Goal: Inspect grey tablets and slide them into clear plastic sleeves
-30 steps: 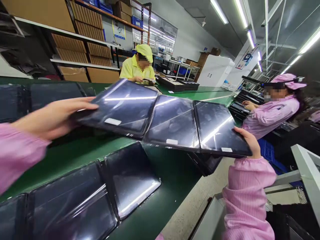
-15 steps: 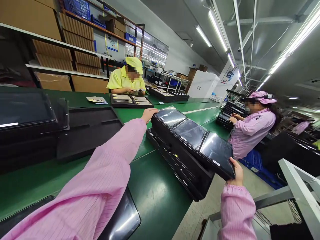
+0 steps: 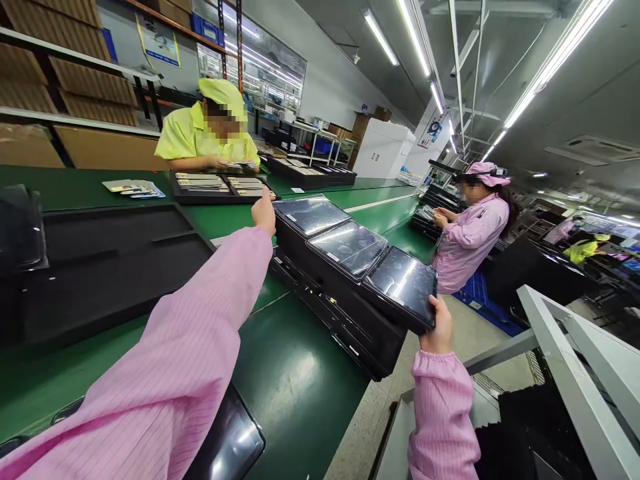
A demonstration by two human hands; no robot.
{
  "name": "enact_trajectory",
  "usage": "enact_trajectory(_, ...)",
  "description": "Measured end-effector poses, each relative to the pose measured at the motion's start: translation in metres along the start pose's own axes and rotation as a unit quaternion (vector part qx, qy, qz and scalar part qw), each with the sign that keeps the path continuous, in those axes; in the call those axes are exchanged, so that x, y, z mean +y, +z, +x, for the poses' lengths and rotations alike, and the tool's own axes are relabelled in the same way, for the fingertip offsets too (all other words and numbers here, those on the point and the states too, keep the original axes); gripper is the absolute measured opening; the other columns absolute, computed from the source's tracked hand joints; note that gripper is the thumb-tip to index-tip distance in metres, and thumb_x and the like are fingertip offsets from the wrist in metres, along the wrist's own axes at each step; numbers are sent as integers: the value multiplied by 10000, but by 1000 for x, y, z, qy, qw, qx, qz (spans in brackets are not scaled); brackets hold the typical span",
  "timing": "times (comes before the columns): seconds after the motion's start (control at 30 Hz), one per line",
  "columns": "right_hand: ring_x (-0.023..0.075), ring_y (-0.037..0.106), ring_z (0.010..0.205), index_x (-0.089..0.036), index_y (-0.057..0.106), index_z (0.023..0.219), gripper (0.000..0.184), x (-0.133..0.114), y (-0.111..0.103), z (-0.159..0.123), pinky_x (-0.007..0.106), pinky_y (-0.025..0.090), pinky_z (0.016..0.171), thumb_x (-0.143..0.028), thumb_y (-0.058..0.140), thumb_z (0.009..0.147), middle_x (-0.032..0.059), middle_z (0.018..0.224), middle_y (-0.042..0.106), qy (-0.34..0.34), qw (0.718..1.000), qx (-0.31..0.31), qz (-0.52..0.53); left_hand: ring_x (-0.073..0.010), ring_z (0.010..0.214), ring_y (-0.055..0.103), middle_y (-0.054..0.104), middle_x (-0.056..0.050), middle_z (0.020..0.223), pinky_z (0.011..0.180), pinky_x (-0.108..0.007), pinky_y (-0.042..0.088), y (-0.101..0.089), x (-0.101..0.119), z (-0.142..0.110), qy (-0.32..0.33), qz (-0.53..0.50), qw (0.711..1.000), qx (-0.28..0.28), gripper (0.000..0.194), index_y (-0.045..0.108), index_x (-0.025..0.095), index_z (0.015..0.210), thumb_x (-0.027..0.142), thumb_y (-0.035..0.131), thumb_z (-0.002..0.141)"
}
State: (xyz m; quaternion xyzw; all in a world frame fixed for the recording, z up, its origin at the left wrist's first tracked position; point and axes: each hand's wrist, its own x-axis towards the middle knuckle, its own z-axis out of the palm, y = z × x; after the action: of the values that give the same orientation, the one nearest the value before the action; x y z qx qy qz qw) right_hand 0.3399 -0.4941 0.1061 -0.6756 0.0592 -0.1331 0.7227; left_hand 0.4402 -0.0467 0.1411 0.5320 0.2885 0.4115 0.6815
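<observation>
Three dark glossy screens lie in a row, face up, on a black tray. Around the tray's far left end my left hand is closed. My right hand grips its near right end, thumb on top at the edge of the last screen. The fingers underneath are hidden. Below lies a stack of black trays at the green table's edge; the held tray's right end juts out past it. Whether the held tray touches the stack I cannot tell.
An empty-looking black tray lies left on the green table. A dark screen lies under my left forearm. Across the table a person in yellow handles cards; a person in pink works at right. A grey metal frame stands near my right arm.
The view has turned, so the scene sits further left and slightly higher. Both hands keep their hold on the tray, which shows little movement relative to the stack.
</observation>
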Motion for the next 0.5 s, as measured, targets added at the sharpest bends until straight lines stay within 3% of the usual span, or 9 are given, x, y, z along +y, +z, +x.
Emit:
enact_trajectory(0.1,229,633,1240,-264,543,1420,625,6,-2,-20,350,545,985,-455,626,830,48,1353,662,-48,998,31,-16,-264,1032,652,694,-48,908,967,-353,498,1,0,-6,12,9,1000,-11,377,628,216,767,557,556,910)
enact_trajectory(0.17,241,613,1282,-261,528,1450,679,14,2,-29,375,534,1023,-478,578,809,40,1375,657,-70,996,37,-28,-273,1059,637,679,-50,910,996,-363,483,4,1,-6,15,17,1000,-18,332,599,222,765,520,584,912)
enact_trajectory(0.33,255,530,1391,-252,436,1534,709,35,22,-26,433,480,1117,-526,413,880,29,1448,611,-107,990,81,-50,-309,1135,622,663,-77,955,1061,-407,448,9,1,1,11,40,998,-42,311,556,235,754,459,522,967)
enact_trajectory(0.5,294,533,1368,-232,502,1464,644,47,28,-13,528,444,1117,-642,445,972,121,1547,515,-161,977,115,-80,-262,1157,631,684,-78,1016,1055,-353,446,-1,-7,1,27,61,995,-69,251,596,204,853,405,542,993)
